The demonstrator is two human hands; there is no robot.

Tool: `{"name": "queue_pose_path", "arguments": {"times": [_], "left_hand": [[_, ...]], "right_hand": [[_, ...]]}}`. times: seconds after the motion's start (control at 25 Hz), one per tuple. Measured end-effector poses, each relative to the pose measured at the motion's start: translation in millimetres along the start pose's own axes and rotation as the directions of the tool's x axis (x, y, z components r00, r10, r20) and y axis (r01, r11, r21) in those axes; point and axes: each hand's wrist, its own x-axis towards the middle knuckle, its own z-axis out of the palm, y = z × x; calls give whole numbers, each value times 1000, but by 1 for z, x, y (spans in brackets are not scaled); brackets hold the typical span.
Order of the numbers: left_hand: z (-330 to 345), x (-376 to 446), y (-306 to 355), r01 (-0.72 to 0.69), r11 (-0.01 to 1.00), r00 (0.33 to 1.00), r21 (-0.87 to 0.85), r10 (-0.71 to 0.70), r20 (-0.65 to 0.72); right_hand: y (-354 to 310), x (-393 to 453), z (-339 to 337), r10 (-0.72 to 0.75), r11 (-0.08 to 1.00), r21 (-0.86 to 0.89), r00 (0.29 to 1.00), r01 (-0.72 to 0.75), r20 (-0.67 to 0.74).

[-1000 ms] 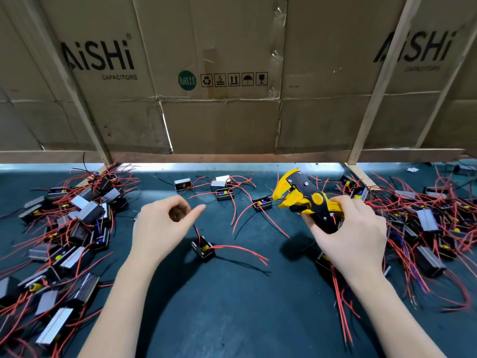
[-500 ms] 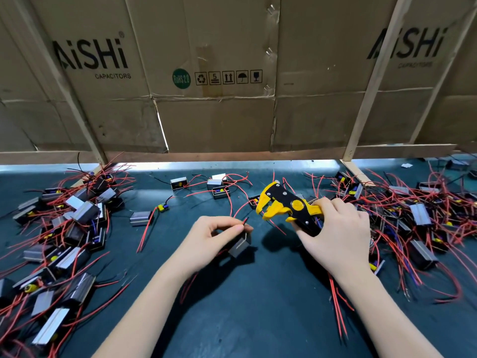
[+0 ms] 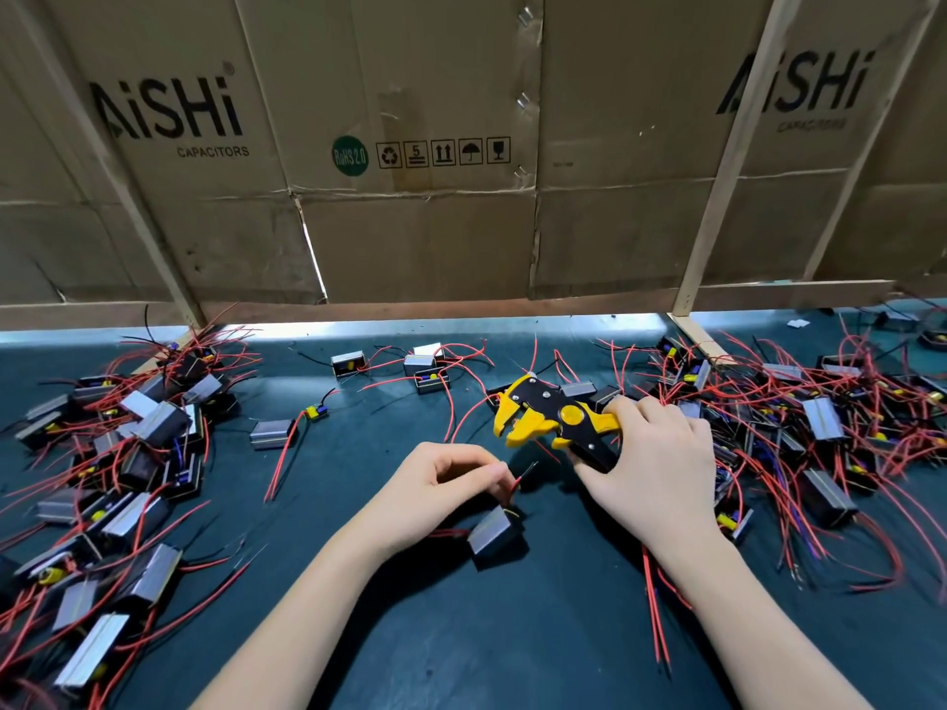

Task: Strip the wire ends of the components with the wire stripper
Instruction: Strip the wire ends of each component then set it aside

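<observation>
My right hand (image 3: 651, 468) grips the handles of a yellow and black wire stripper (image 3: 551, 420), whose jaws point left above the dark green mat. My left hand (image 3: 435, 486) pinches the red and black wires (image 3: 520, 479) of one small grey boxed component (image 3: 494, 530), which hangs just below my fingers near the mat. The wire tips stick up to the right, a short way below and left of the stripper's jaws, apart from them.
A heap of grey components with red wires (image 3: 112, 453) covers the left of the mat. A bigger tangle (image 3: 809, 412) lies on the right. A few loose components (image 3: 425, 368) sit at the back centre. A cardboard wall (image 3: 410, 146) with wooden battens closes off the far side.
My left hand picked a component off the mat by its wires and brought it toward the centre. My right hand lowered the stripper toward my left hand.
</observation>
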Motion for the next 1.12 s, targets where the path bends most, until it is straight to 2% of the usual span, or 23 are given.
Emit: {"name": "queue_pose_path", "arguments": {"times": [0.2, 0.4, 0.52, 0.6, 0.68, 0.76, 0.8, 0.84, 1.04, 1.12], "left_hand": [[-2, -3, -1, 15, 997, 996, 76, -21, 82], [0, -5, 3, -8, 991, 1000, 130, 4, 28], [5, -7, 5, -6, 974, 992, 225, -22, 123], [10, -7, 6, -63, 962, 990, 266, 26, 139], [10, -5, 6, -168, 898, 986, 406, 155, 66], [7, -3, 4, -221, 718, 960, 660, 281, 15], [6, -3, 4, -220, 642, 950, 735, 311, 14], [5, -4, 3, -220, 610, 947, 762, 322, 15], [9, -3, 1, -151, 682, 944, 715, 315, -101], [10, -2, -1, -143, 717, 952, 683, 289, -104]], "right_hand": [[1, 0, 1, 4, 1000, 2, 1000, -4, -9], [2, 0, 2, 14, 1000, 0, 1000, -14, -14], [2, 1, 3, 24, 1000, -1, 1000, -24, 5], [2, 1, 2, 29, 1000, 4, 1000, -29, 7], [3, 1, 2, 34, 999, 8, 999, -34, 12], [4, 2, 2, 42, 999, 20, 999, -43, 21], [4, 2, 2, 46, 999, 24, 999, -46, 22], [5, 2, 2, 47, 999, 25, 999, -47, 21], [4, 1, 3, 35, 999, 15, 999, -35, 6], [5, 1, 4, 34, 999, 13, 999, -34, 0]]}}
